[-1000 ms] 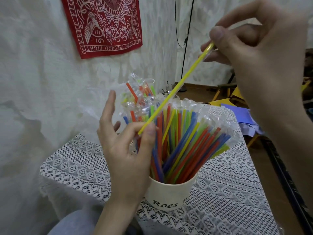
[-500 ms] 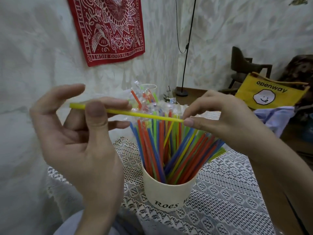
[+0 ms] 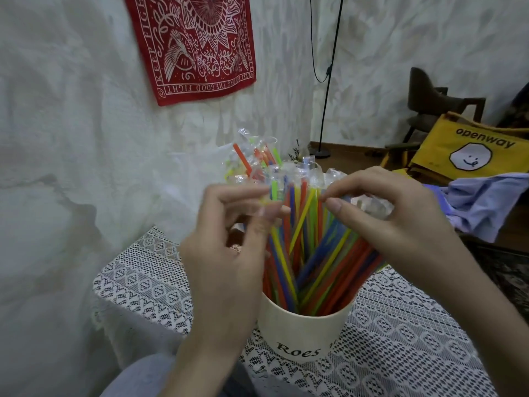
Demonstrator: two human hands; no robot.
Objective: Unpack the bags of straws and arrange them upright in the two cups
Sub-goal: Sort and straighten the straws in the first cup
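Head view: both hands (image 3: 229,253) pinch wrappers above the straws (image 3: 317,267) in the cup (image 3: 300,330)

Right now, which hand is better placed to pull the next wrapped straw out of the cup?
Probably the right hand: its fingertips pinch at wrapper tops above the cup. The left hand looks occupied with a yellow straw.

Plastic, paper and lace all over this one

The straws (image 3: 323,253) are looking like smooth, bright plastic, some still sitting in crinkly clear wrappers (image 3: 369,206) that are catching glare. The cup (image 3: 300,333) is reading as matt cream paper with black print. The tablecloth (image 3: 400,348) is showing as open, bumpy white lace. The red wall hanging (image 3: 197,50) is looking like soft printed cloth, and the wall (image 3: 57,138) is coming across rough and matt.
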